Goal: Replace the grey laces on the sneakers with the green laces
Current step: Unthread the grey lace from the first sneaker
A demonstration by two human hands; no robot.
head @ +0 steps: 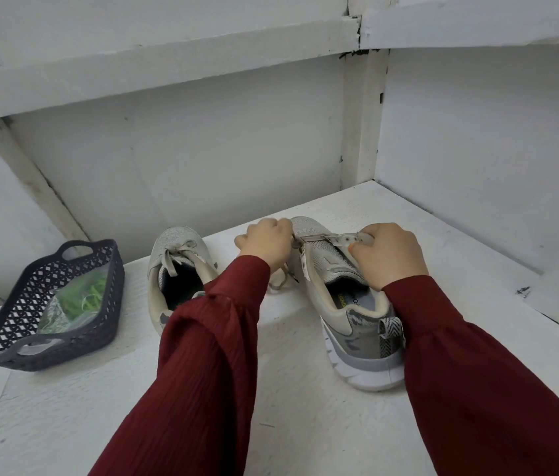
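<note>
White, rough-textured table (288,424) set into a corner of white painted wall panels (185,149) with raised battens. Near the table's left edge: dark blue-grey plastic lattice basket (75,348) with cut-out handles, holding a crumpled clear plastic bag (53,314).

Both arms reach fwd in dark red sleeves (202,355), forearms roughly parallel, cuffs at the wrists. L hand (267,244): back up, fingers (282,225) curled tight and blurred at the tips, pinching the grey lace (279,280), which hangs loose on the near side of the fingers. R hand (389,257): back up, knuckles bent, thumb & fingers (370,232) nipping the sneaker (357,324) by its eyelet strip, just L of the fingertips. Hands near, not touching.
</note>
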